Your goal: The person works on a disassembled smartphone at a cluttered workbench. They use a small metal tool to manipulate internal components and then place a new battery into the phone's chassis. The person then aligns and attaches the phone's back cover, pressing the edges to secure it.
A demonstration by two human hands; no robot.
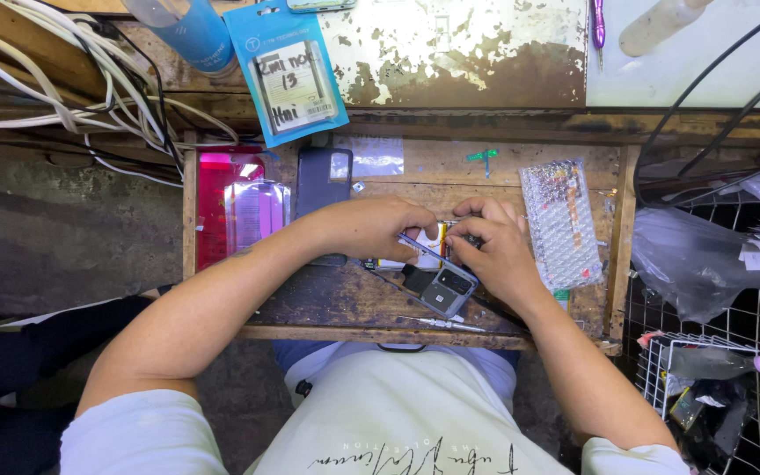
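Both hands are working on an opened phone (437, 274) lying near the front middle of the small wooden desk (521, 163). The left hand (371, 227) is closing over the phone's upper end, fingers curled down on it and holding it steady. The right hand (494, 251) is gripping the phone from the other side, fingers bent tight around its edge; can't tell if it's pinching a small part or tool, the fingertips are hiding that spot. The phone is sitting tilted, its camera block showing at the lower end, pointing toward the person.

A thin screwdriver (442, 324) is lying flat on the desk just in front of the phone, apart from both hands. A bubble-wrap pouch (560, 220) with a part inside is lying just beside the right hand, on its outer side. A dark phone case (323, 180) is lying behind the left hand, and a red shiny packet (230, 207) is sitting at the desk's left end. A blue package (288, 70) is hanging over the ledge behind the desk, next to a blue bottle (182, 31). White cables (63, 105) are bunching at the far left. A wire rack (688, 369) with plastic bags is standing to the right.
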